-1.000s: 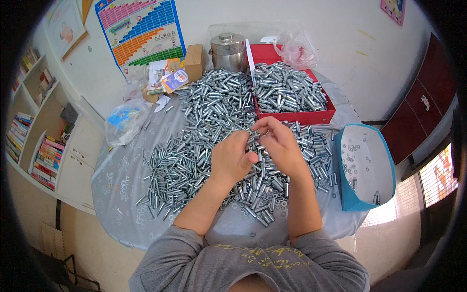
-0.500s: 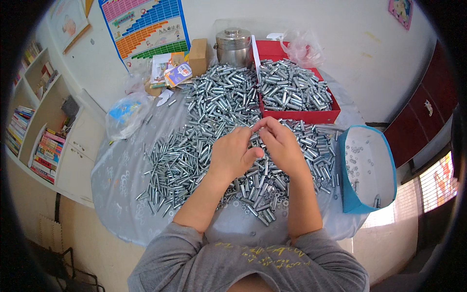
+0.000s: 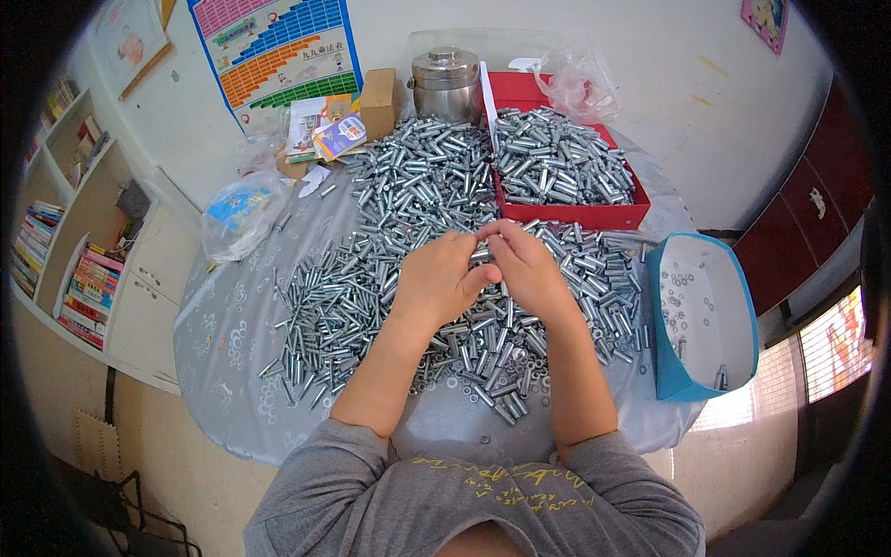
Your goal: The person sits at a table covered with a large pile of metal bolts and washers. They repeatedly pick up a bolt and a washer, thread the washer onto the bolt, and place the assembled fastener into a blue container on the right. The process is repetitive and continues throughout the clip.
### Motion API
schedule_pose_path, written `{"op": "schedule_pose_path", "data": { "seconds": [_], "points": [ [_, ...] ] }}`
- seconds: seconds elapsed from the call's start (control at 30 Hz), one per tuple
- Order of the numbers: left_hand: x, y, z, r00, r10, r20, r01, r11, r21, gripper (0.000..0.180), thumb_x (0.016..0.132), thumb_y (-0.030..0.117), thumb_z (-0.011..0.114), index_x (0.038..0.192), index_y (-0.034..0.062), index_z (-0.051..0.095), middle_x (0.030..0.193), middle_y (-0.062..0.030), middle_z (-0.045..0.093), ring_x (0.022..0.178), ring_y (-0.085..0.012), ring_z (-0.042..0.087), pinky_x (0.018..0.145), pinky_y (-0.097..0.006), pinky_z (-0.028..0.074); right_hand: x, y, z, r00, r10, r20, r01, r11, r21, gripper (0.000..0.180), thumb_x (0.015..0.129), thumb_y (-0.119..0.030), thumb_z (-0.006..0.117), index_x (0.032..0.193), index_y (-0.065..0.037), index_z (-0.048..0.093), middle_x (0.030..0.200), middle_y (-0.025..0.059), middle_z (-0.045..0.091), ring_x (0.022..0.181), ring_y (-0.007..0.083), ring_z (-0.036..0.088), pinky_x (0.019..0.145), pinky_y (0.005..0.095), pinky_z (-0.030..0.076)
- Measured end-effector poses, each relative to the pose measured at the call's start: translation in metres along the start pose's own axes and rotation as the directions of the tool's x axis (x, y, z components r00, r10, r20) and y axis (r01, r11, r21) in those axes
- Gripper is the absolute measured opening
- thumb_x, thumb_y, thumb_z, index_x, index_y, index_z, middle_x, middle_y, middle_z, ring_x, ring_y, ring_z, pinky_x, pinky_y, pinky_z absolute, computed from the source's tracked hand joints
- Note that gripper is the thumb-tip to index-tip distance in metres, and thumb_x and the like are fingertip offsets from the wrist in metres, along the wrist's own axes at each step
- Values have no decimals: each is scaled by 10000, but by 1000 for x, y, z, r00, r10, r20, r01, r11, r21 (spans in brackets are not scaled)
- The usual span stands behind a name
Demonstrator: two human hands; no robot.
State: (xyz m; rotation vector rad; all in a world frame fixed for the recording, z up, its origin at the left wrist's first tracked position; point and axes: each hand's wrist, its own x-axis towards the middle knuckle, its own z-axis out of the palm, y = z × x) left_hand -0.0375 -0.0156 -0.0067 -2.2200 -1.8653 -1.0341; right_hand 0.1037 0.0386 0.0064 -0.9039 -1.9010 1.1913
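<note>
- Head view: our fingers meet at the middle of the table, the tips of both hands pinched together on one small metal piece; it is mostly hidden between them, so we cannot tell its exact shape.
- Our left hand curls with the thumb pointing toward the right hand, and the two touch at the fingertips. We judge this close, two-handed pinch is there to steady a small part.
- Directly under and all around the fingers lies the heap of silver metal sleeves, spread loose on the round table so any one is within easy reach.
- Beyond the fingers and slightly to the right stands a red tray, filled with more of the same sleeves.
- Well to the right of the fingers sits a blue box with a white inside and a few small washers scattered on its bottom.
- Beyond the fingers, near the wall, stands a steel pot with its lid on.
- To the left of the fingers, at the table's edge, lies a plastic bag.
</note>
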Motion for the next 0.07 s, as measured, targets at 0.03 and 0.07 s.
{"op": "schedule_pose_path", "data": {
  "seconds": [0.03,0.07],
  "points": [
    [0,-1,1,1000,-1,16,1,1000,-14,774,763,737,261,817,17,539,739,-133,538,675,-338,566,568,-419,445,0,0,1,1000,-12,-2,12,1000,-22,272,804,-139,429,1006,-19,567,683,72,563,633,171,530,628,289,424],
    [1,-3,1,999,-1,32,2,1000,-28,767,765,734,269,827,21,545,746,-132,541,680,-335,568,576,-418,446,-1,1,1,1000,-9,-3,9,1000,-23,272,804,-139,429,1006,-19,567,683,72,563,633,171,530,628,289,424]
  ]
}}
